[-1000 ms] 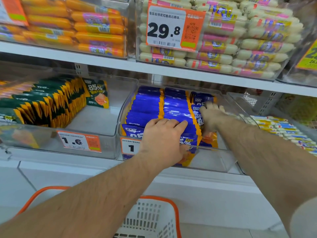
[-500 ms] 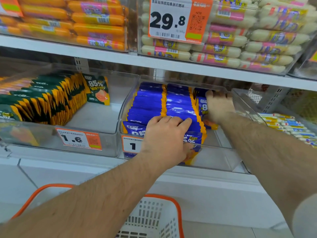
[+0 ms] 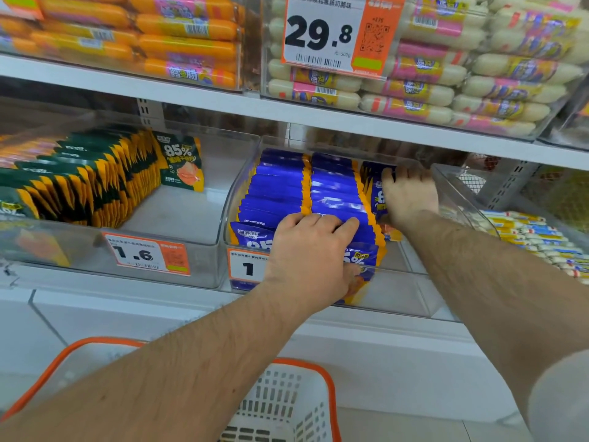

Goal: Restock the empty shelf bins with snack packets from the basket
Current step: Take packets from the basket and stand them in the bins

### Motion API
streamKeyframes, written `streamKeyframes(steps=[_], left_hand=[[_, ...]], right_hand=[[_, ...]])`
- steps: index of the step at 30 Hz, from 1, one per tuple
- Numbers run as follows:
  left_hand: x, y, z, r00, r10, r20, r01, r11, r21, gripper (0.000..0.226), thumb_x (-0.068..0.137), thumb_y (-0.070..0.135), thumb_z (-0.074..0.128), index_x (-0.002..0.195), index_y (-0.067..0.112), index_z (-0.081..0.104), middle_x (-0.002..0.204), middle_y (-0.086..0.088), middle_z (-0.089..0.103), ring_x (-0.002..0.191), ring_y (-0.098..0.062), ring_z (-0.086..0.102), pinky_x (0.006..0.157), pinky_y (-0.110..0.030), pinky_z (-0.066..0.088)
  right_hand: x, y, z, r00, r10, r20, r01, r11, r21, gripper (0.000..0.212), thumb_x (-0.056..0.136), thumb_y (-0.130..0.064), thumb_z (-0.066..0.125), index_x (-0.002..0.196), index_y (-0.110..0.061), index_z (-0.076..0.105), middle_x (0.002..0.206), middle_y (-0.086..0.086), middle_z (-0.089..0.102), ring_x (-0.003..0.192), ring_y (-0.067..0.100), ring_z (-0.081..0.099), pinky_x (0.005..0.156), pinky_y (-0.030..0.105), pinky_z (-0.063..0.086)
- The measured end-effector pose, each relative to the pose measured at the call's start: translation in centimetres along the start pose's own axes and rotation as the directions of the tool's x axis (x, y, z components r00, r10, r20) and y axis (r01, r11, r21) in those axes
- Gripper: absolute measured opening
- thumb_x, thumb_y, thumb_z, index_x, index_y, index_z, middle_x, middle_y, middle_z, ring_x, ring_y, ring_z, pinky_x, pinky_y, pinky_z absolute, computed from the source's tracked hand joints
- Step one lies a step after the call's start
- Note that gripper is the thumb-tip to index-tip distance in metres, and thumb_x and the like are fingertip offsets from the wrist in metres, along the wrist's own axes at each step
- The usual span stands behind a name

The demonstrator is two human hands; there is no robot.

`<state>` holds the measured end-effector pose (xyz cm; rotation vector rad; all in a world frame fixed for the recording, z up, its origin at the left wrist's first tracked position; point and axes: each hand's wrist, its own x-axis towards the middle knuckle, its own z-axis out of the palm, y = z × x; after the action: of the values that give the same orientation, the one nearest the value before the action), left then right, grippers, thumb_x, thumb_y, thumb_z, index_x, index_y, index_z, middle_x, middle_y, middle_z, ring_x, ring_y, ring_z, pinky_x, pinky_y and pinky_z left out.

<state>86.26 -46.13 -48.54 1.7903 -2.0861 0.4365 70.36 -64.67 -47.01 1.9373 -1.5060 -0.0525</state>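
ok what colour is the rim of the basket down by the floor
Orange rim on a white slotted basket, seen best in the head view.

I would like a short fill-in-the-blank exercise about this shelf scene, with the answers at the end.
1. Both hands work in the bin of ____ packets.
2. The left hand rests on the ____ of the packet rows.
3. The big price tag reads ____.
4. The basket has an ____ rim.

Answers: blue; front; 29.8; orange

Both bare forearms stretched forward. The left hand [image 3: 310,260] lay knuckles up, fingers curled over, thumb tucked beneath. The right hand [image 3: 409,194] reached deeper, palm down, fingers spread and bent at the tips.
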Motion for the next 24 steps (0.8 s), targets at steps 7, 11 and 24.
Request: streamKeyframes(steps=[7,11,24], left_hand=[[-0.1,0.0,-0.1,1.000,0.001,0.006,-0.001,1.000,-0.002,0.071,0.090,0.064,0.046,0.150,0.031,0.026,0.143,0.007,0.046,0.131,-0.019,0.042,0.112,-0.039,0.025],[0.0,0.0,-0.1,1.000,0.004,0.011,-0.004,1.000,-0.004,0.071,0.091,0.064,0.046,0.150,0.031,0.025,0.144,0.006,0.045,0.132,-0.019,0.041,0.112,-0.039,0.025],[0.2,0.1,-0.4,0.999,-0.003,0.036,0.003,1.000,0.002,0.072,0.091,0.064,0.045,0.151,0.030,0.023,0.145,0.006,0.044,0.134,-0.018,0.039,0.112,-0.040,0.027]], right_hand=[[-0.6,0.4,-0.2,0.999,-0.013,0.049,0.011,0.999,0.039,0.095,0.064,-0.058,0.082,0.135,-0.012,0.040,0.126,0.015,0.053,0.116,0.031,0.051,0.093,0.039,0.043],[-0.8,0.1,-0.1,0.997,-0.022,0.079,0.019,0.999,0.041,0.083,0.069,-0.044,0.084,0.131,-0.014,0.039,0.127,0.013,0.056,0.116,0.030,0.054,0.094,0.040,0.043],[-1.9,0.5,-0.6,0.944,-0.119,0.306,0.081,0.988,0.133,0.075,0.074,-0.033,0.084,0.133,-0.010,0.044,0.130,0.019,0.053,0.117,0.036,0.056,0.101,0.048,0.043]])
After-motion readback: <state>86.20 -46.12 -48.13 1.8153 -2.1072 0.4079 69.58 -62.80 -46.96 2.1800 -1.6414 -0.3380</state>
